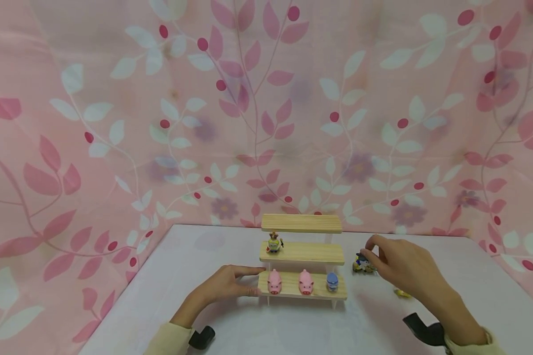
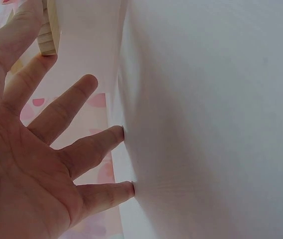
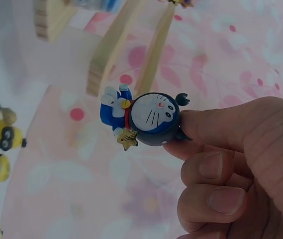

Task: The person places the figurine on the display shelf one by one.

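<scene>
A small Doraemon figurine, blue and white with a gold star, is pinched between the thumb and a finger of my right hand. That hand is to the right of a three-tier wooden display shelf. At the shelf's left end, my left hand holds the lowest board between thumb and index finger, its other fingers spread. Two pink pig figurines and a blue-capped figurine stand on the bottom tier. A yellow figurine with a brown hat is on the middle tier's left.
Yellow minion figurines are on the white table to the shelf's right. Another small yellow piece lies partly under my right wrist. A pink floral cloth hangs behind the table.
</scene>
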A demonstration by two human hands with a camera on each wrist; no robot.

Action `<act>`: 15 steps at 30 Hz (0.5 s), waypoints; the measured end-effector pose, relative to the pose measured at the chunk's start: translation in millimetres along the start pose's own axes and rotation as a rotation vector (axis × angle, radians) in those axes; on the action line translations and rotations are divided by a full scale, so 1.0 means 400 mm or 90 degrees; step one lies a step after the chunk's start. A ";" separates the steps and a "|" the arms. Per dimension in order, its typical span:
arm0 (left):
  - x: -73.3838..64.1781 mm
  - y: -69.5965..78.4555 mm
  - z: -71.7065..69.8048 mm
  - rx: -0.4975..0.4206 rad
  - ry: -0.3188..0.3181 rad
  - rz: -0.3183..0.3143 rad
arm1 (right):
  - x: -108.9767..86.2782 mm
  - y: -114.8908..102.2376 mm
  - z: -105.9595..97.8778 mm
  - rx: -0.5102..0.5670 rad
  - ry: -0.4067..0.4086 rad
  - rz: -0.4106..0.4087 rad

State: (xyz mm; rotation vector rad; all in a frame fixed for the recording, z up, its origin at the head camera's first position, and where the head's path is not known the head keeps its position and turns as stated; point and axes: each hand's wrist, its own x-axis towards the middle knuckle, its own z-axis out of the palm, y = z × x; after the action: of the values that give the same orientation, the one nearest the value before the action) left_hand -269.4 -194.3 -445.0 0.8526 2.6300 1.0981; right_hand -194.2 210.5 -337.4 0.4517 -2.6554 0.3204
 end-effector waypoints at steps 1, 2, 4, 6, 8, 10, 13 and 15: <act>0.000 0.000 0.000 0.002 0.001 0.000 | 0.005 -0.007 -0.001 -0.001 0.003 -0.004; -0.001 0.000 -0.001 0.003 0.001 0.000 | 0.010 -0.013 -0.002 0.000 0.003 -0.009; -0.002 0.000 -0.001 0.005 0.003 -0.001 | 0.021 -0.027 -0.002 0.003 0.002 -0.016; -0.002 0.001 -0.002 0.005 0.003 -0.006 | 0.033 -0.040 -0.001 0.007 0.003 -0.024; -0.003 0.001 -0.002 0.003 0.003 -0.008 | 0.045 -0.051 0.003 0.014 0.005 -0.036; -0.003 0.000 -0.002 0.002 0.002 -0.010 | 0.055 -0.060 0.009 0.021 0.012 -0.051; -0.002 0.000 -0.001 0.002 0.001 -0.008 | 0.068 -0.069 0.024 0.022 0.021 -0.073; -0.001 0.000 -0.001 0.005 0.001 -0.005 | 0.076 -0.073 0.034 0.022 0.026 -0.084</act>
State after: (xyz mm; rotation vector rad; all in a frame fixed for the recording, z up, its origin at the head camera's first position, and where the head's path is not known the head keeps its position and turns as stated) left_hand -269.2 -194.6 -444.7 0.8418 2.6377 1.0877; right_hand -214.7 171.7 -331.4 0.6212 -2.5696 0.3319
